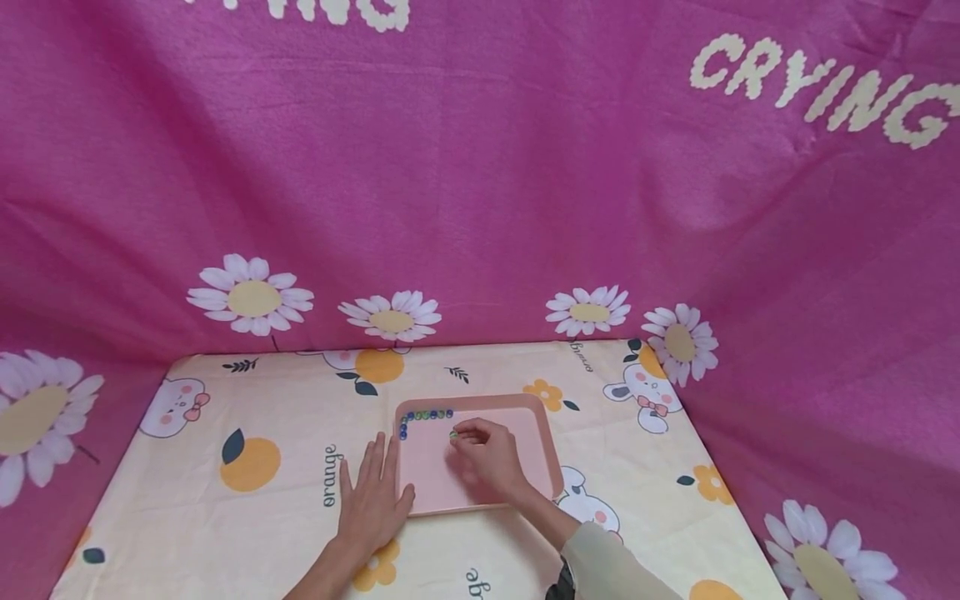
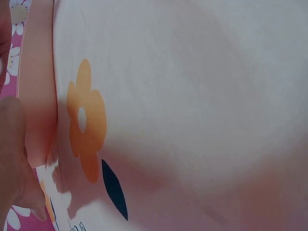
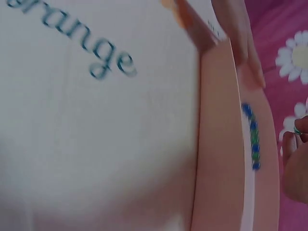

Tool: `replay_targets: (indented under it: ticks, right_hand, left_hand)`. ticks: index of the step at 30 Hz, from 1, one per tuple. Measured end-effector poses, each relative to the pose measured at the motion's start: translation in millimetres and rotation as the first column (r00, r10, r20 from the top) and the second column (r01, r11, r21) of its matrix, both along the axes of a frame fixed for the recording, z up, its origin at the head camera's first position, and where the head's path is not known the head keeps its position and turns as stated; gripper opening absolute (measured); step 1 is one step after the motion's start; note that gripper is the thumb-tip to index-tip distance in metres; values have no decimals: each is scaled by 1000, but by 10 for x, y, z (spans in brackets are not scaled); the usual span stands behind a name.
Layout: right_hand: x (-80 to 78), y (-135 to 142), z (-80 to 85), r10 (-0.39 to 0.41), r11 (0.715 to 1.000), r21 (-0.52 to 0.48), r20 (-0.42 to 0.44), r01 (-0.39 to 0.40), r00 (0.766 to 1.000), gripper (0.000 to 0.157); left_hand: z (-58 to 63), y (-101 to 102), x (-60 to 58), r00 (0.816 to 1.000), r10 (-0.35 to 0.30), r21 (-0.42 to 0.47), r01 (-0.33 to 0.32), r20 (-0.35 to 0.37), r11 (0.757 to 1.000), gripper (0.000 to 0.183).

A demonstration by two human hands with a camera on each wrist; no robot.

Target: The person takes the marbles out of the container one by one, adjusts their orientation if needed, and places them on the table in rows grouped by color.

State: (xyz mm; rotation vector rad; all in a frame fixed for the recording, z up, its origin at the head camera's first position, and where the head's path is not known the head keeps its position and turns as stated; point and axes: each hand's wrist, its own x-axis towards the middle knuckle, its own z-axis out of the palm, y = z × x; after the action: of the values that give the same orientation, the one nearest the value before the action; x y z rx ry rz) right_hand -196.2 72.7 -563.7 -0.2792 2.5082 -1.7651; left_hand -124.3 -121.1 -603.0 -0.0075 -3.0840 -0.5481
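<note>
Right hand [image 1: 491, 457] pinches green marble [image 1: 453, 434] over pink tray [image 1: 487, 403]. Left hand [image 1: 371, 507] flat, fingers spread, at tray's left edge.

We're seeing the tray [image 1: 551, 454] sitting on the table [image 1: 270, 537], backdrop [image 1: 487, 167] hanging behind it. Inside, a row of beads [image 1: 424, 415] is bending round the far-left corner, mostly running along the back. Our left hand [image 1: 372, 504] is resting right by the left edge, and our right hand [image 1: 492, 458] is hovering over the tray, holding a single bead [image 1: 453, 434] near the row's right end.
</note>
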Motion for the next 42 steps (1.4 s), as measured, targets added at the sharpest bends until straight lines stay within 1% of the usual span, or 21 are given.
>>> replay_targets:
  ticks: [3,6,8,11,15,20,26,31,36,39,42]
  right_hand:
    - [153,-15,44,74,997,15,-12,-74,997,12]
    - [322,-24,62,139,990,1,6,-139,990,11]
    - [437,-33,66,171,985,-18,34,-171,985,10]
    - [594,-55,49,207,978,-24,46,-206,977,11]
    - [773,-82,-34,261,965,-1,18,-261,965,12]
    - [929,-99,-219,310,951,31,-31,-309,950,9]
    - [1018,-95,-410,332,943,7,-42,-332,942,10]
    - [1043,-63,-513,338,941,38,-63,-336,939,15]
    - [1008,-52,-514,342,938,77,-24,-339,939,17]
    - [994,-62,-497,351,934,74,-2,-349,937,15]
    - [998,-73,-499,359,931,72,-2,-358,933,15]
  left_hand:
    - [4,-3,1,1000,0,6,0,-10,1000,83]
    - [3,-3,1,1000,0,8,0,-11,1000,83]
    - [2,-3,2,1000,1,8,-1,-10,1000,83]
    - [-1,-7,1,1000,3,5,-3,-4,1000,84]
    - [-6,-13,-7,1000,8,6,-8,7,1000,83]
    - [4,-11,-17,1000,3,22,-3,18,1000,83]
    - [0,-16,-6,1000,1,14,-1,-1,1000,82]
    - [-26,-6,16,1000,-4,26,4,-9,1000,83]
    - [-46,-4,7,1000,-6,26,7,-26,1000,83]
    - [-47,-15,0,1000,-5,17,5,-27,1000,82]
    - [-49,-26,-1,1000,-7,13,8,-23,1000,82]
